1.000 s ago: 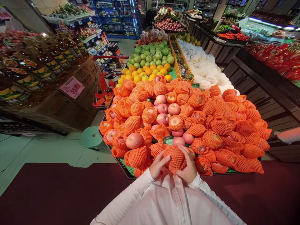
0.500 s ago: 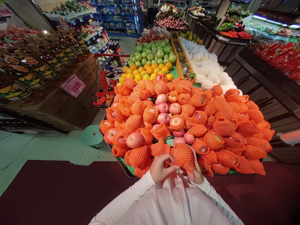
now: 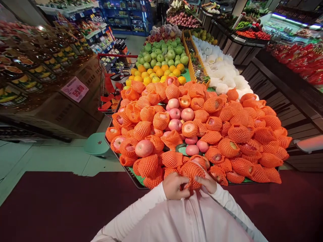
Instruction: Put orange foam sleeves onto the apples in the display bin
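Close to my body, at the front edge of the fruit display, an apple in an orange foam net (image 3: 192,173) is held between both hands. My left hand (image 3: 176,186) grips its left side, thumb and fingers curled at the lower net. On the right side, my right hand (image 3: 207,181) presses its fingers and thumb against the net. The apple's skin is mostly hidden by the foam. Just beyond my hands, several bare pink apples (image 3: 187,115) lie among many netted apples (image 3: 241,133). One bare apple (image 3: 144,148) rests to the left.
Behind the apples are oranges (image 3: 165,69), green apples (image 3: 161,55) and white-netted fruit (image 3: 227,75). A shopping cart (image 3: 111,87) stands left of the display, near a green stool (image 3: 97,144). Bottles on boxes (image 3: 78,114) line the far left. The display tray's dark edge (image 3: 131,179) runs before me.
The netted apple has turned and tipped in my hands. My right hand has shifted from its far side to its near right, thumb now in front. The view has moved slightly.
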The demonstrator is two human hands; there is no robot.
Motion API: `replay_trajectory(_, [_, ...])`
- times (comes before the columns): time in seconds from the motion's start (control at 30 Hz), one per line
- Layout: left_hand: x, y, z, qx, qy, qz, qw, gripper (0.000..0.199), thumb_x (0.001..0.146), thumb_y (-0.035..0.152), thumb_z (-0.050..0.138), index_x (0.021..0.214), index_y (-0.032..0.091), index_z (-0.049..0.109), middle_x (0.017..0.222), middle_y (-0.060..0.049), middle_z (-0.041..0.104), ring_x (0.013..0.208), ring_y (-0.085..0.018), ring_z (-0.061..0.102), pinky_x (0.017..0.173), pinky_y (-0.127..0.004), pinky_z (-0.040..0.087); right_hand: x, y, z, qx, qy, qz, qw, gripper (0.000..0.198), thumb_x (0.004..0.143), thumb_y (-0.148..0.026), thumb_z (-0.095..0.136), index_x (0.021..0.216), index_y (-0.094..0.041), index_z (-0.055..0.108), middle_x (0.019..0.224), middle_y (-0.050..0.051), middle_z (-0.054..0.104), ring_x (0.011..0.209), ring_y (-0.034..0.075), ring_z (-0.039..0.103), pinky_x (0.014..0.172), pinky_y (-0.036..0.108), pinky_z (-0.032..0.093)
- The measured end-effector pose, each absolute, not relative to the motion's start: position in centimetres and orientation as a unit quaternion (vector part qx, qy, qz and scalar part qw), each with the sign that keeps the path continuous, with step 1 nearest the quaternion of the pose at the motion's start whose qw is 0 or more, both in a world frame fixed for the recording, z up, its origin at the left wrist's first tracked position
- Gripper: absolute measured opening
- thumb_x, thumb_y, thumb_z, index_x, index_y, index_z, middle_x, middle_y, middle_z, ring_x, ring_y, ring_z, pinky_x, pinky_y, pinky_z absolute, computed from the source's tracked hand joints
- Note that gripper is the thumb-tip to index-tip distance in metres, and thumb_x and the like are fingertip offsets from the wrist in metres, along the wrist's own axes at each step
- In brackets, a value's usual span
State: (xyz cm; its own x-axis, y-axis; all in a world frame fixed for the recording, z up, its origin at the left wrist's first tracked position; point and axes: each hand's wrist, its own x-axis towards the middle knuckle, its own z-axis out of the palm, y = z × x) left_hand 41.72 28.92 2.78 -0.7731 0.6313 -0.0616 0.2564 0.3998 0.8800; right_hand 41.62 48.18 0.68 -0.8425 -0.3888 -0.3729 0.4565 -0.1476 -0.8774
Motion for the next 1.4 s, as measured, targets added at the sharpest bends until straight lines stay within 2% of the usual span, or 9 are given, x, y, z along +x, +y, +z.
replay_trajectory(0.17, [41.5,28.4,3.3,0.323,0.73,0.567,0.203,0.026,0.07,0.021,0.059,0.057,0.02,0.037,0.047,0.008,0.033,0.044,-0.006,0.028,0.046,-0.021,0.025,41.8,47.8,1.9,-0.007,0.493,-0.796,0.352,0.077,0.056,-0.036,0.088,0.125,-0.021,0.057,0.105,0.01,0.071,0.108,0.029,0.065,0.104,0.053,0.044])
replay_trajectory(0.33, [39.5,27.7,3.2,0.241,0.737,0.616,0.138,0.031,0.093,0.036,0.044,0.071,0.017,0.055,0.059,0.001,0.056,0.054,-0.01,0.051,0.058,-0.022,0.041,42.5,48.4,0.4,0.113,0.421,-0.85,0.295,0.052,0.064,-0.034,0.078,0.112,-0.022,0.064,0.101,0.007,0.074,0.1,0.029,0.069,0.098,0.047,0.051])
replay_trajectory(0.43, [36.9,27.3,1.9,0.12,0.844,0.521,-0.029,0.024,0.093,0.034,0.046,0.095,0.017,0.062,0.098,-0.01,0.068,0.092,-0.021,0.063,0.085,-0.034,0.048,42.7,49.0,-0.3,0.157,0.363,-0.879,0.265,0.047,0.067,-0.042,0.07,0.109,-0.02,0.066,0.108,0.01,0.074,0.103,0.03,0.068,0.098,0.046,0.051])
replay_trajectory(0.57, [34.0,26.7,-0.4,0.046,0.952,0.286,-0.099,0.041,0.082,0.029,0.062,0.122,0.019,0.06,0.15,-0.016,0.04,0.141,-0.037,0.031,0.109,-0.053,0.032,42.9,49.3,-0.8,0.195,0.37,-0.877,0.237,0.049,0.065,-0.05,0.064,0.105,-0.023,0.067,0.103,0.009,0.075,0.099,0.032,0.068,0.094,0.049,0.051])
replay_trajectory(0.7, [33.2,26.9,-0.8,0.061,0.97,0.232,-0.024,0.017,0.086,0.031,0.059,0.097,0.021,0.067,0.118,-0.01,0.065,0.121,-0.028,0.053,0.103,-0.044,0.038,43.2,49.2,-1.9,0.257,0.397,-0.858,0.2,0.051,0.062,-0.057,0.062,0.102,-0.026,0.067,0.096,0.009,0.075,0.096,0.035,0.068,0.096,0.052,0.048])
replay_trajectory(0.8, [32.6,27.3,-0.3,0.033,0.975,0.22,0.001,0.017,0.089,0.034,0.055,0.093,0.019,0.063,0.094,-0.008,0.068,0.098,-0.024,0.062,0.092,-0.04,0.043,43.2,49.0,-2.2,0.267,0.399,-0.855,0.194,0.051,0.061,-0.059,0.061,0.1,-0.027,0.066,0.098,0.01,0.075,0.1,0.037,0.067,0.098,0.054,0.046])
replay_trajectory(1.07, [29.1,29.6,-1.8,-0.09,0.99,0.103,-0.013,0.076,0.076,0.026,0.068,0.141,0.004,0.036,0.141,-0.026,0.043,0.12,-0.035,0.049,0.092,-0.041,0.045,42.9,49.1,-2.3,0.233,0.451,-0.835,0.215,0.065,0.061,-0.07,0.055,0.111,-0.029,0.066,0.097,0.013,0.075,0.108,0.043,0.064,0.1,0.061,0.044])
replay_trajectory(1.27, [28.7,30.3,-2.7,-0.101,0.991,0.081,-0.025,0.054,0.086,0.012,0.049,0.138,0.007,0.041,0.134,-0.023,0.049,0.115,-0.033,0.051,0.088,-0.041,0.046,43.2,49.8,-3.2,0.164,0.501,-0.812,0.252,0.059,0.071,-0.071,0.044,0.109,-0.031,0.066,0.103,0.012,0.074,0.109,0.04,0.065,0.098,0.056,0.047])
replay_trajectory(1.4, [28.9,29.9,-2.2,-0.096,0.992,0.085,-0.017,0.059,0.079,0.018,0.061,0.135,0.011,0.042,0.124,-0.018,0.053,0.111,-0.032,0.051,0.091,-0.044,0.044,43.4,49.5,-4.1,0.178,0.5,-0.814,0.236,0.075,0.067,-0.075,0.041,0.128,-0.033,0.056,0.101,0.012,0.074,0.104,0.042,0.066,0.095,0.06,0.047])
